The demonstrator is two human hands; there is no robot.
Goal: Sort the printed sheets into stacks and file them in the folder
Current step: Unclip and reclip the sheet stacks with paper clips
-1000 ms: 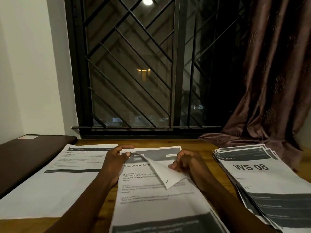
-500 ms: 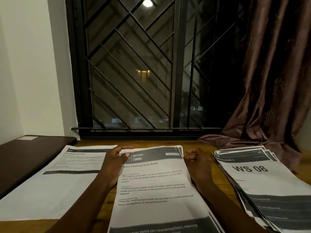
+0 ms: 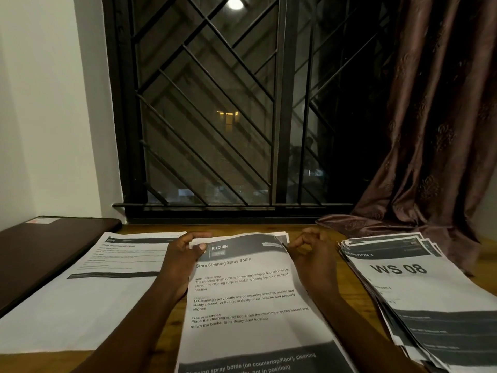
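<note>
Sorting step, I judge. Left hand pinches KITCHEN sheet, atop the middle pile, at its top-left corner. Right hand curls at the opposite corner, grip unclear. Next I'd square edges, then draw from WS 08 pile.

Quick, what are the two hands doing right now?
Left hand: grips the top corner of the KITCHEN sheet.
Right hand: fingers curled at the sheet's other top corner; cannot tell if it pinches it.

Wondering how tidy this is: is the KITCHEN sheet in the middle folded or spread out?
Spread out: the KITCHEN sheet lies flat, heading and text lines all showing, no fold visible.
</note>
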